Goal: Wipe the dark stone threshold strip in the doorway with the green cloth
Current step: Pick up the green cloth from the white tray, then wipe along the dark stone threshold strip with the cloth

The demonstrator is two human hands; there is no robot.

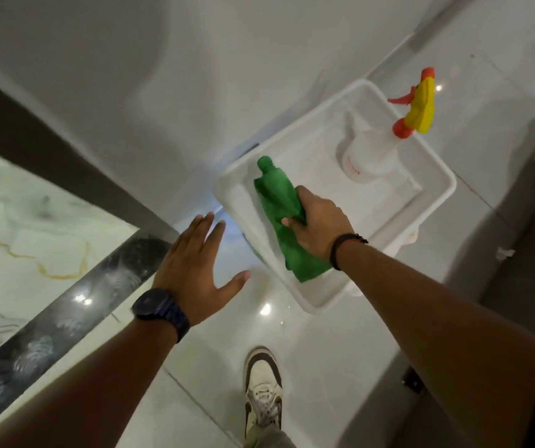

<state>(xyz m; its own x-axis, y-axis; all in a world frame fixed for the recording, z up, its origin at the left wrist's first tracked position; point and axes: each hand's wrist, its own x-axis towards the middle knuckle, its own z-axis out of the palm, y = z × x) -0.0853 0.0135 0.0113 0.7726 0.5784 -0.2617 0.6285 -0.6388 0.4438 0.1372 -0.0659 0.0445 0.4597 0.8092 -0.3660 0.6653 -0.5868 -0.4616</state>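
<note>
My right hand (319,223) grips the crumpled green cloth (280,202) and holds it over the near left part of a white tray (439,176). My left hand (195,270) hovers open, fingers spread, above the white floor between the tray and the threshold. The dark stone threshold strip (66,315) runs diagonally from the lower left up to the wall corner, left of my left hand. Whitish swirl marks show along its surface.
A white spray bottle (369,153) with a yellow and orange trigger head stands in the tray's far side. A grey wall (130,76) rises behind. Marbled tile with gold veins (17,247) lies beyond the strip. My shoe (263,389) stands on the glossy floor below.
</note>
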